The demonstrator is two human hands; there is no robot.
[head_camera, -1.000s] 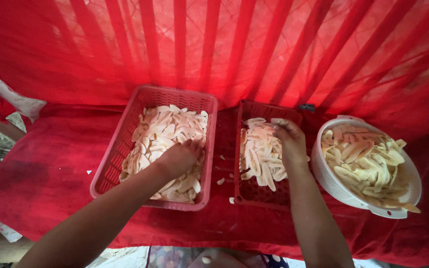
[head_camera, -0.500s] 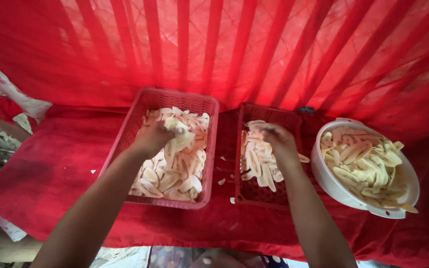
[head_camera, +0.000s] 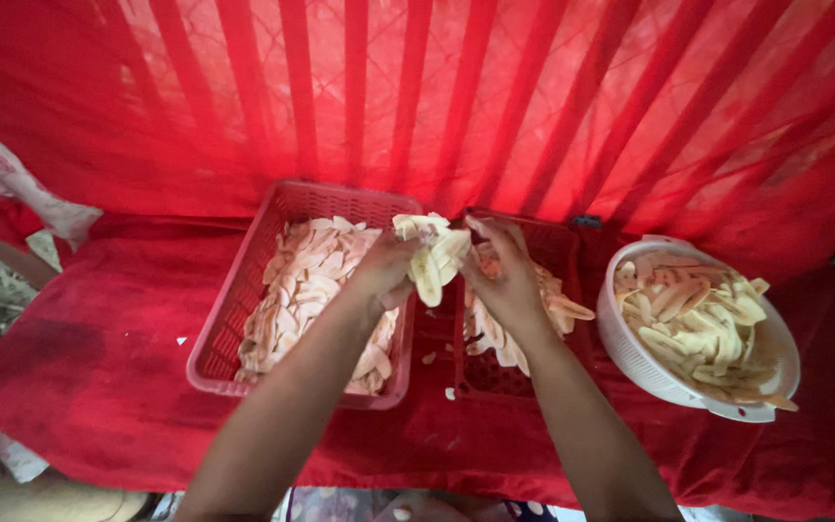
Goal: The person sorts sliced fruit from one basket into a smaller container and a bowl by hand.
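Left hand (head_camera: pixel 384 275) is closed around a bunch of pale banana slices (head_camera: pixel 432 253), held up between the two baskets; the bunch sits just right of its fingers, long axes running roughly top to bottom and fanned a bit. Right hand (head_camera: pixel 503 271) is directly on the other side of the bunch, fingers curled and touching it, so both hands are equally near with the slices between them. Can't tell whether the right hand grips any slices or only steadies them: its palm faces away. Below-left of the left hand: pink basket (head_camera: pixel 244 290), full of slices. Under the right hand: darker red basket (head_camera: pixel 561 249), slices partly hidden by the hand and forearm. Well right of the right hand: white colander (head_camera: pixel 630 362) of slices. All on a red cloth (head_camera: pixel 99 319); colour cast makes slice edges hard to separate.
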